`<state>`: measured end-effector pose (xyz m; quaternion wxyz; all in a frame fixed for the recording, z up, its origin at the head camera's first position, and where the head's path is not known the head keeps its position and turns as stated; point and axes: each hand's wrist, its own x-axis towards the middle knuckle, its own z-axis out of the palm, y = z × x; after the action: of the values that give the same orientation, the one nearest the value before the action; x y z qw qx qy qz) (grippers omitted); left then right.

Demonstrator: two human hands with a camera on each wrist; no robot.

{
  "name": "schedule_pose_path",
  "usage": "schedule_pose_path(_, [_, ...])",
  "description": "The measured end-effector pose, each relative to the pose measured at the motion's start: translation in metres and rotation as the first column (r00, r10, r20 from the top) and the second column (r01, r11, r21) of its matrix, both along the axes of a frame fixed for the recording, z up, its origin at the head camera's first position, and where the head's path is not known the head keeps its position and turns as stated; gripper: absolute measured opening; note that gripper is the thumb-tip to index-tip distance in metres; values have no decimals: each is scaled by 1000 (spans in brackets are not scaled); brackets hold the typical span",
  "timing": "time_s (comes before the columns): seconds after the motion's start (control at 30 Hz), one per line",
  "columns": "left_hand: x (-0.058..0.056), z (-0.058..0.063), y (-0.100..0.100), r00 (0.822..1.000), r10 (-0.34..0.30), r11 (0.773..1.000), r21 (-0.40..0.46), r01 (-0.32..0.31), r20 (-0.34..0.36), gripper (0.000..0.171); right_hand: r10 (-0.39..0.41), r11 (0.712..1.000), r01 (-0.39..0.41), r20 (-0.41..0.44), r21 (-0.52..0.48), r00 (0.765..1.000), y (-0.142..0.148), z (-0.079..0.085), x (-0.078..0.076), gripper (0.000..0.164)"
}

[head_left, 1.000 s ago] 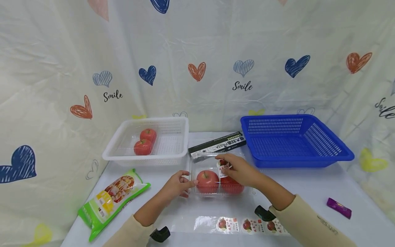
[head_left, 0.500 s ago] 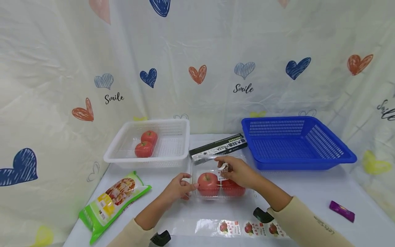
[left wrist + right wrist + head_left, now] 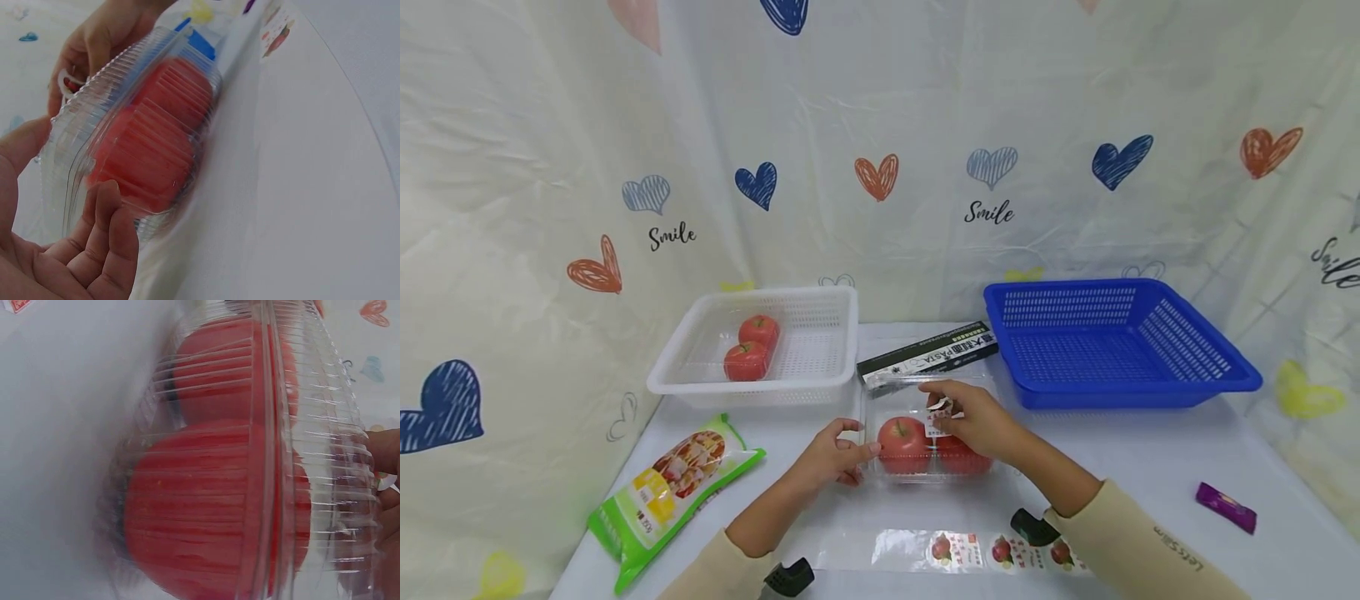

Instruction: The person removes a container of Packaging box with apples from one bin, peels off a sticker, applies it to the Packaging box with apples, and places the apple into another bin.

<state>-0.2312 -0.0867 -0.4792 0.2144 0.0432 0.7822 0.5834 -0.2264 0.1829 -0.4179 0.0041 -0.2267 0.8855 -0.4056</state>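
A clear plastic clamshell box [image 3: 895,404] holding two red apples [image 3: 904,442] sits in front of me in the head view, its lid down. My left hand [image 3: 832,454] holds the box's left side. In the left wrist view, the thumb [image 3: 31,140] touches the lid's edge while curled fingers [image 3: 103,244] lie along the side. Over the lid, my right hand [image 3: 976,419] pinches a white sticker label [image 3: 937,414] with its upper end curled over. The right wrist view shows only part of that hand [image 3: 389,494], behind the ribbed plastic wall.
At the back left stands a white basket [image 3: 816,387] with another pack of apples [image 3: 748,350]; a blue basket [image 3: 1120,398] stands back right. A pasta box [image 3: 928,354] lies between. A green food bag [image 3: 673,500], purple packet [image 3: 1226,507] and sticker strip [image 3: 850,546] lie around.
The label in my right hand has gone from showing its printed apple face to having its upper end curled over. My left hand keeps its place on the box.
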Motion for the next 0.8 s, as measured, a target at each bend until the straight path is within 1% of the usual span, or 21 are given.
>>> schedule_pose_path(0.1, [1, 1, 0, 1000, 2, 1000, 9, -2, 9, 78, -7, 1000, 7, 0, 3, 1000, -1, -3, 0, 49])
schedule_pose_path(0.33, [0, 0, 1, 1000, 3, 1000, 15, -3, 8, 77, 3, 1000, -2, -34, 27, 999, -2, -5, 1, 51])
schedule_pose_path(0.57, [2, 0, -1, 1000, 1, 999, 36, -2, 12, 76, -29, 992, 31, -15, 119, 999, -6, -3, 3, 52])
schedule_pose_path(0.67, [2, 0, -1, 1000, -1, 999, 47, 0, 9, 75, -27, 989, 29, -21, 142, 999, -5, -4, 3, 53])
schedule_pose_path(0.8, [2, -1, -1, 1000, 0, 998, 55, -1, 10, 75, 0, 991, 5, -34, 134, 999, 3, -5, 2, 55])
